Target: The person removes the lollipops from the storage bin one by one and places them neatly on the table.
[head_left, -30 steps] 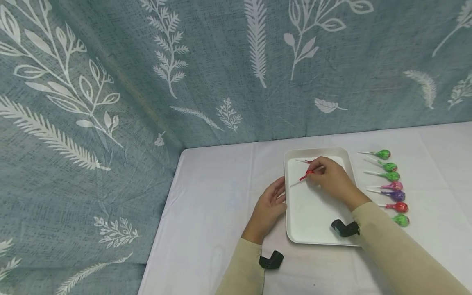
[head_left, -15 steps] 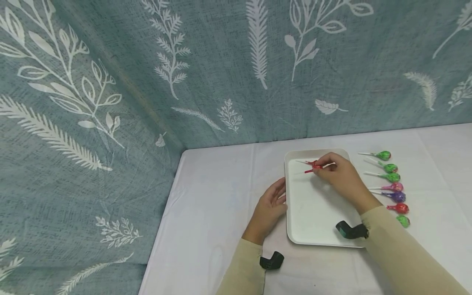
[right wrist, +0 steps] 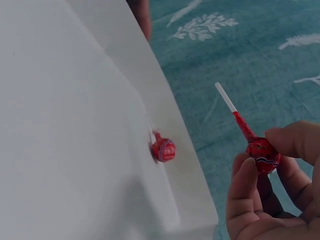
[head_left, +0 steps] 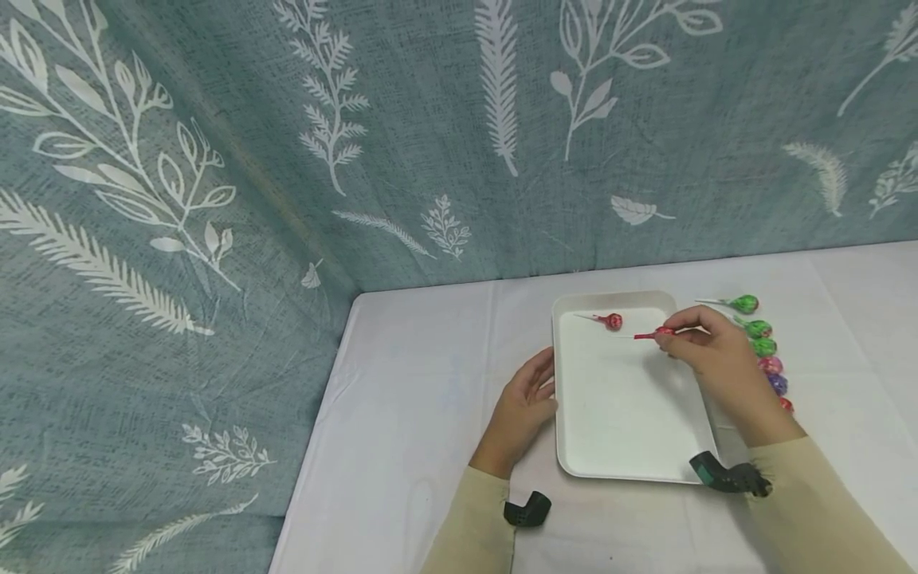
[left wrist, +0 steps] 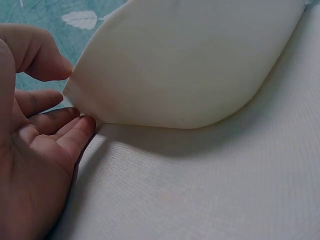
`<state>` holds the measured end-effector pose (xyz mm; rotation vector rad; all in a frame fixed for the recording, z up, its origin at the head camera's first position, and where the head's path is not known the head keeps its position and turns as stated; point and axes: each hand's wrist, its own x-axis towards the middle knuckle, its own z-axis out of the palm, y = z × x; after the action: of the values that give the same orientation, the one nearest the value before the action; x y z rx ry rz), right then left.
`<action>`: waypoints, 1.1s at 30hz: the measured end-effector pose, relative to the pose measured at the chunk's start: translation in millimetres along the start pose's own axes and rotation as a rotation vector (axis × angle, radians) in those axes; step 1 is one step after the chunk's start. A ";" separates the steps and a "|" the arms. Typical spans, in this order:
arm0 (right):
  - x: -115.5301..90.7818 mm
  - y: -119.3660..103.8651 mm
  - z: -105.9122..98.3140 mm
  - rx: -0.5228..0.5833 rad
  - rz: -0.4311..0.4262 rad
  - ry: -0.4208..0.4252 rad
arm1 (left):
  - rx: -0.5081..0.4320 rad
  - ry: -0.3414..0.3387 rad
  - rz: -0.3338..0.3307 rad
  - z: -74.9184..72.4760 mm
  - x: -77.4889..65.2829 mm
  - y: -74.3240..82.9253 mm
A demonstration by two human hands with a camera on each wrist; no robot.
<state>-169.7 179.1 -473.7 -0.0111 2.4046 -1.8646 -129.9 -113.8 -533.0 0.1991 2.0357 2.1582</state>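
Note:
A red-wrapped lollipop (head_left: 664,333) is pinched by its round head between the thumb and fingers of my right hand (head_left: 724,371), above the right part of a white tray (head_left: 634,414). Its white stick points left; the right wrist view shows the lollipop (right wrist: 263,154) clearly. Another red lollipop (head_left: 612,321) lies in the tray near the far wall, stick to the left. My left hand (head_left: 519,414) rests its relaxed fingertips against the outside of the tray's left wall. In the left wrist view, fingers (left wrist: 82,127) touch the tray's edge.
To the right of the tray, more lollipops lie in a column on the white cloth: green ones (head_left: 746,304), a pink one (head_left: 770,365), a purple one (head_left: 778,384) and a red one (head_left: 786,404). My right arm partly covers them. A patterned green-blue curtain (head_left: 430,143) hangs behind.
My right hand has moved right with its lollipop, away from the far left of the tray, uncovering the red lollipop lying there. My left hand has stayed against the tray.

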 end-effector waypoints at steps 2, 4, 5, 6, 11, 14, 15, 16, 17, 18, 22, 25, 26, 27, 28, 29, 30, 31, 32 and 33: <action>-4.6 3.1 -4.5 0.011 0.007 0.008 | 0.006 0.002 0.001 0.7 -0.4 -0.7; -9.0 5.1 -7.9 0.017 0.013 0.017 | 0.010 0.001 0.006 0.9 -0.5 -1.3; -11.2 5.6 -9.4 0.014 0.018 0.019 | 0.012 0.002 0.007 0.7 -0.4 -1.4; -13.4 6.0 -11.0 0.005 0.024 0.023 | 0.010 0.002 0.008 0.5 -0.4 -1.5; -22.4 5.7 -16.9 -0.021 0.017 0.046 | 0.014 0.006 0.008 0.2 -0.5 -1.1; -26.4 6.2 -20.9 -0.023 0.002 0.058 | 0.006 0.008 0.005 0.5 -0.6 -0.4; -28.1 6.8 -22.7 -0.031 0.000 0.064 | 0.006 0.006 0.003 0.6 -0.5 -0.3; -30.0 7.4 -24.6 -0.037 0.002 0.069 | 0.006 0.005 0.002 0.8 -0.3 -0.2; -31.8 8.4 -26.4 -0.043 0.004 0.075 | 0.006 0.005 0.000 0.9 0.0 -0.5; -33.7 9.5 -28.2 -0.046 0.005 0.078 | 0.006 0.005 -0.002 0.9 0.2 -0.6; -41.7 15.0 -35.2 -0.061 0.004 0.094 | 0.005 -0.001 0.006 1.0 1.2 -1.4; -46.9 20.4 -39.9 -0.048 0.001 0.108 | 0.006 -0.006 0.016 0.6 1.1 -2.3; -48.7 22.1 -41.3 -0.040 0.001 0.114 | 0.007 -0.009 0.021 0.5 0.9 -2.5; -50.6 23.7 -42.9 -0.033 0.006 0.117 | 0.006 -0.011 0.026 0.5 0.6 -2.6; -52.3 25.0 -44.3 -0.024 0.009 0.121 | 0.007 -0.013 0.029 0.2 0.4 -2.8; -54.2 26.4 -45.6 -0.020 0.014 0.123 | 0.012 -0.014 0.032 0.0 0.5 -3.1; -56.0 27.7 -46.9 -0.020 0.017 0.125 | 0.013 -0.016 0.034 -0.3 0.5 -3.2; -57.8 28.8 -47.8 -0.022 0.016 0.129 | 0.012 -0.016 0.038 -0.2 0.5 -3.1; -59.7 29.8 -48.8 -0.027 0.017 0.135 | 0.009 -0.016 0.039 -0.1 0.4 -2.8; -61.8 30.8 -50.0 -0.030 0.018 0.140 | 0.007 -0.016 0.038 0.0 0.6 -2.7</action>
<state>-110.6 239.2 -486.6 0.1431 2.5141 -1.8806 -130.4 -113.5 -535.7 0.2577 2.0478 2.1648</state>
